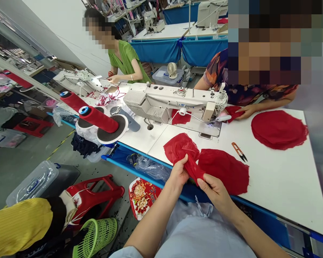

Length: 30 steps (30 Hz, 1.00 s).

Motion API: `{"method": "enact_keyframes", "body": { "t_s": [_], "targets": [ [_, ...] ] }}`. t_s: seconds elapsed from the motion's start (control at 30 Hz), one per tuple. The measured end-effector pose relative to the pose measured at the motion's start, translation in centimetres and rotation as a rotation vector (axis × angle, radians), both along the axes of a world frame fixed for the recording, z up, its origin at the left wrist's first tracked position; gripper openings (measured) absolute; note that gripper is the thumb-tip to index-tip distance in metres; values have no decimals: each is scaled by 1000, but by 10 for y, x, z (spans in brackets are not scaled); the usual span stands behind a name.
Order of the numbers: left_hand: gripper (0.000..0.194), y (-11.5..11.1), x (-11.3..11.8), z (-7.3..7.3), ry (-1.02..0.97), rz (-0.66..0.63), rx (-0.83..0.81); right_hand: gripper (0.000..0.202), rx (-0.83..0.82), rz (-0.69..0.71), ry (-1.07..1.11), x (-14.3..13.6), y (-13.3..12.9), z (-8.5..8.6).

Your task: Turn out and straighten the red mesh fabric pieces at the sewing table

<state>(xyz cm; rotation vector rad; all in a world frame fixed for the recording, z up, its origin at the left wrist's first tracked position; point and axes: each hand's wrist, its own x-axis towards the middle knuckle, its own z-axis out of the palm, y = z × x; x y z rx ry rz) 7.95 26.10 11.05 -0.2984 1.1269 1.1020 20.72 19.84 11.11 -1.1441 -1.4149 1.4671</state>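
Observation:
Between my two hands hangs a piece of red lace-edged fabric, at the front edge of the white table. My left hand grips it with the thumb on top. On its other end, the thumb and fingers of my right hand are pinched. Beside it lies a red fabric stack, partly behind my right hand. Orange-handled thread snips rest on the table just beyond that stack. A rounded pile of red fabric pieces sits farther right.
A white sewing machine stands across the table, with a co-worker's hand holding red cloth at its needle end. Red thread cones and a grey bottle stand left. A green basket and red stool are on the floor.

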Motion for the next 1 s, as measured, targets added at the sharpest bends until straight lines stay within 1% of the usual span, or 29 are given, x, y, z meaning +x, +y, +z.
{"method": "enact_keyframes", "body": {
  "t_s": [0.1, 0.2, 0.33, 0.5, 0.63, 0.83, 0.93, 1.0],
  "targets": [
    [10, -7, 0, 5, -6, 24, 86, 37, -123, -150, 77, 4, 5, -2],
    [16, -12, -1, 10, -9, 25, 128, 26, -185, -255, 165, 7, 11, -2],
    [20, -15, -2, 10, -28, 4, 113, 32, -255, -340, 218, 8, 14, -4],
    [20, -17, -1, 5, -23, 27, 118, 32, -275, -340, 230, 9, 11, -8],
    [21, -18, -1, 4, -20, 36, 126, 35, -284, -337, 252, 9, 11, -6],
    [19, -18, -3, 4, -17, 51, 79, 30, -277, -390, 222, 4, 13, -3],
    [24, -17, -5, 4, -7, 33, 38, 32, -303, -359, 246, 4, 13, -6],
    [25, -17, -6, 4, 1, 41, 41, 34, -325, -341, 268, 5, 12, -7]
  ]
}}
